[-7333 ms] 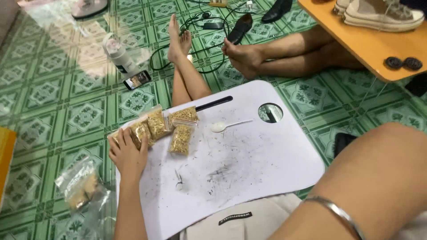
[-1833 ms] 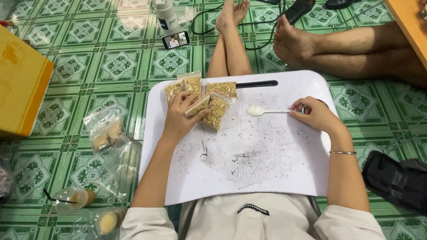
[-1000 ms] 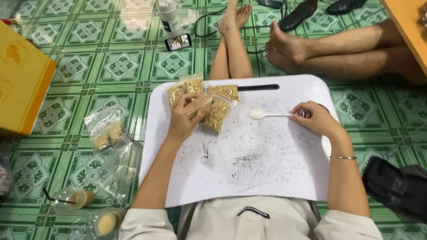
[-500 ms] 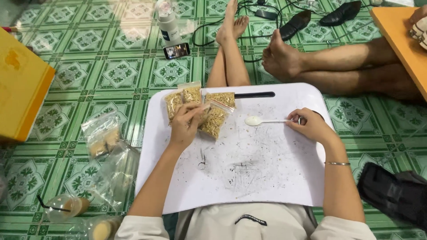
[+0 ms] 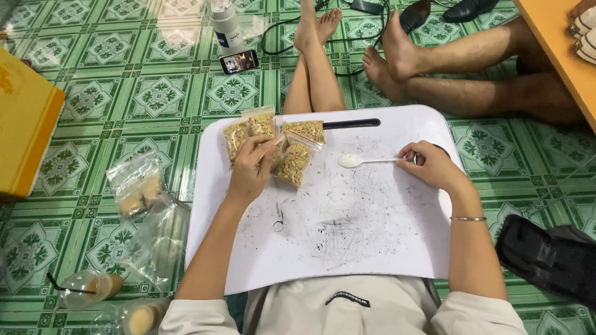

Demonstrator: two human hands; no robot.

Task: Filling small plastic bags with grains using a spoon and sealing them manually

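A white lap board rests across my legs, smudged with dark marks and crumbs. Several small clear bags of tan grain lie bunched at its far left. My left hand sits on these bags, fingers curled around one of them. My right hand rests on the board's right side, fingers closed on the handle of a white plastic spoon whose bowl points left toward the bags.
Clear bags and lidded cups lie on the green tiled floor to my left, beside a yellow box. A phone and bottle lie beyond the board. Another person's legs stretch at top right. A black bag sits right.
The view has shifted slightly. My left hand has stayed on the grain bags and my right hand has stayed on the spoon handle; neither has clearly moved over the last second.
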